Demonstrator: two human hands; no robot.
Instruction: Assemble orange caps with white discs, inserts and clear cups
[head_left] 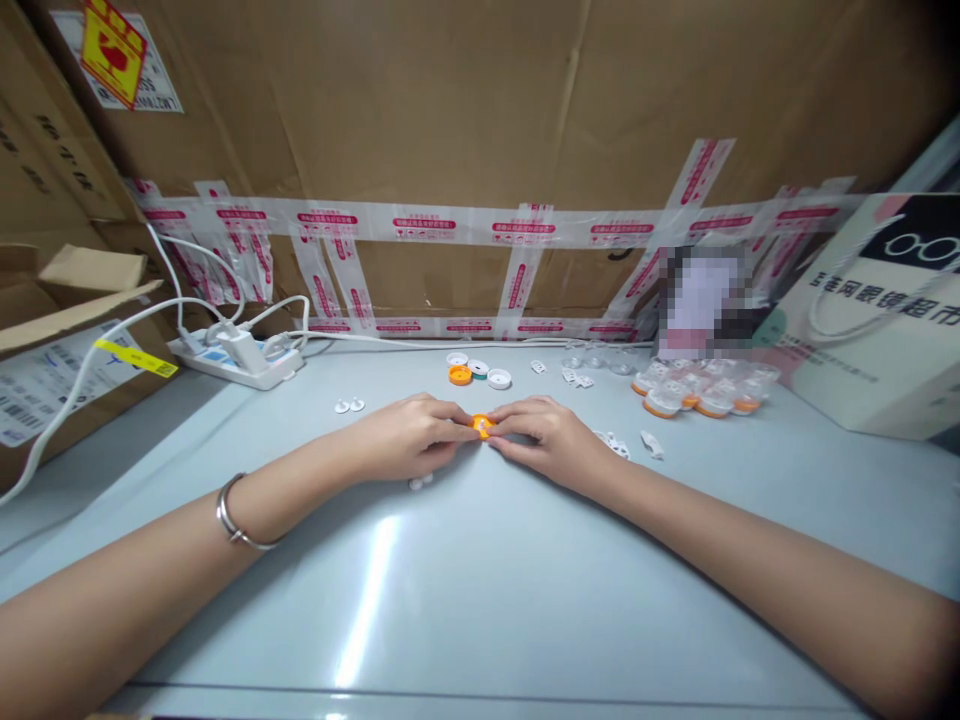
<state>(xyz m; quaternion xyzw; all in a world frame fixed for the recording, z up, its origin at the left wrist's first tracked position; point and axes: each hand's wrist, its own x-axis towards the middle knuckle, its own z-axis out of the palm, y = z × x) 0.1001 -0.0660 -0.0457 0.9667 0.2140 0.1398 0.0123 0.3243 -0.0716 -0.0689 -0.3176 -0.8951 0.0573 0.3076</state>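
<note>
My left hand [409, 437] and my right hand [547, 435] meet at the middle of the grey table [480, 600], fingers curled. Between the fingertips of both hands sits a small orange cap [482, 425], pinched from either side. A silver bracelet [236, 515] is on my left wrist. Small white pieces [416, 483] lie on the table just under my left hand, and more white pieces [619, 445] lie beside my right hand.
Behind the hands lie an orange cap [460, 375], a green-and-white cap [478, 367] and a white cap [499, 378]. Several small clear cases with orange bases [697, 392] stand at the right. A power strip [236, 357] with cables sits back left. A paper bag [877, 320] stands right; cardboard boxes surround.
</note>
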